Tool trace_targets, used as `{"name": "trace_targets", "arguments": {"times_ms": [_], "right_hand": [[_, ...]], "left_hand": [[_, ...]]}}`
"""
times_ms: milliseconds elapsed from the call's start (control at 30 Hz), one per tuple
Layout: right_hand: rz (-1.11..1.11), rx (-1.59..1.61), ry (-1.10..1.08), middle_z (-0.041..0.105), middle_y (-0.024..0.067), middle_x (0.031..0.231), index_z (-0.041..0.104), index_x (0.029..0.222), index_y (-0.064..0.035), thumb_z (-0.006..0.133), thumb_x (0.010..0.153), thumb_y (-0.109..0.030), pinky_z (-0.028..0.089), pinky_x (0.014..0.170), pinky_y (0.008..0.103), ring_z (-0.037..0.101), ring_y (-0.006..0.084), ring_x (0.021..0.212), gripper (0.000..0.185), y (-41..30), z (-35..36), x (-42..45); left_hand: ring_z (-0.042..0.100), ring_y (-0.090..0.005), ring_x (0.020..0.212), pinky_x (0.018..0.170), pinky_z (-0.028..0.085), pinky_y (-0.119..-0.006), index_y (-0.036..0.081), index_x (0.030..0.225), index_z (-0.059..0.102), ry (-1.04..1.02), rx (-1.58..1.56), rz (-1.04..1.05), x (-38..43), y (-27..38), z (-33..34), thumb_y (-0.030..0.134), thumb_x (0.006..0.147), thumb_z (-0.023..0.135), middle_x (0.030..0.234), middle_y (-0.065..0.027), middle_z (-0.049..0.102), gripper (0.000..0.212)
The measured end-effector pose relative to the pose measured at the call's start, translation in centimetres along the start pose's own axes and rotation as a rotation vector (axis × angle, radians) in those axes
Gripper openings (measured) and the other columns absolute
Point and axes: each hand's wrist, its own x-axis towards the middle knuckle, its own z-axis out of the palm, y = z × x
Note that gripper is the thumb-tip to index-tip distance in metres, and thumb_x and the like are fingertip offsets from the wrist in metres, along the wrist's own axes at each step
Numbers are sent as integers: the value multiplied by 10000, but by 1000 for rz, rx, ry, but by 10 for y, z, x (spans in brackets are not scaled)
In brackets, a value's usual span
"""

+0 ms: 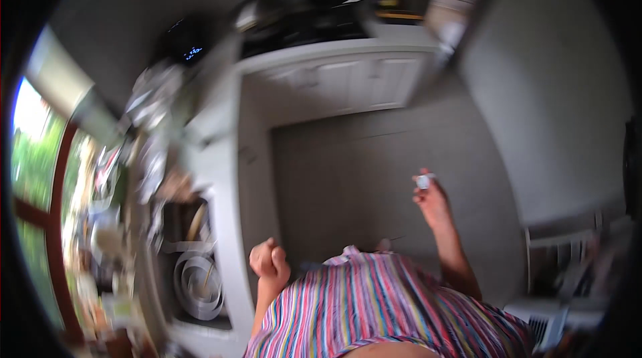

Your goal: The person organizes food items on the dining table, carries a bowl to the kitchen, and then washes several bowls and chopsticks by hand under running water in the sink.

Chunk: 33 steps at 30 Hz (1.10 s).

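My right hand (430,195) is held out over the grey floor (351,172), its fingers closed on a small white object (423,181) whose kind I cannot make out. Near the edge of the white counter (228,172), my left hand (270,259) is curled up, and nothing shows in it. A striped garment (381,303) covers my body between the two arms.
On the left, a sink (200,282) holds blurred round dishes. Black cookware stands on a hob (306,32) above white cabinets (341,84). A dark appliance (183,42) with a lit display fills the corner. A grey wall (546,92) rises at the right.
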Motion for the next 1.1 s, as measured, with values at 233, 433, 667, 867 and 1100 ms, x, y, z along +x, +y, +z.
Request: {"name": "trace_targets", "arguments": {"times_ms": [233, 433, 667, 867, 1100], "right_hand": [[-708, -637, 234, 551, 57, 907, 498, 1060, -34, 631, 780, -50, 429, 587, 252, 526, 120, 741, 310, -159, -163, 45], [-797, -1124, 487, 543, 83, 901, 547, 957, -49, 705, 696, -79, 468, 595, 270, 553, 173, 735, 307, -301, -198, 145], [-681, -1045, 491, 574, 47, 865, 562, 983, -76, 714, 697, -107, 425, 560, 236, 536, 139, 671, 325, -384, -309, 301], [-536, -1081, 218, 613, 81, 1020, 533, 1057, -71, 686, 716, -93, 441, 740, 272, 582, 170, 865, 374, -484, -324, 426], [-782, -1091, 143, 595, 106, 1033, 585, 1028, -78, 707, 667, -33, 489, 759, 327, 572, 223, 952, 384, -602, -366, 617]], "left_hand": [[327, -238, 379, 391, 275, -318, 32, 580, 364, -389, -228, -138, 81, 90, 228, 148, 863, 476, 486, -115, 315, 325], [238, -219, 422, 396, 255, -307, 15, 619, 343, -598, -212, -175, 139, 112, 388, 130, 875, 472, 498, -126, 285, 309], [337, -200, 591, 524, 319, -307, 21, 790, 391, -651, -279, -193, 264, 127, 584, 226, 878, 466, 687, -116, 383, 236], [490, -177, 839, 719, 408, -311, 26, 1053, 463, -1220, -952, -554, 408, 180, 823, 380, 893, 437, 977, -96, 522, 389], [523, -186, 988, 838, 423, -319, 41, 1148, 481, -1521, -1649, -986, 511, 241, 1087, 412, 886, 471, 1070, -65, 541, 454]]}}
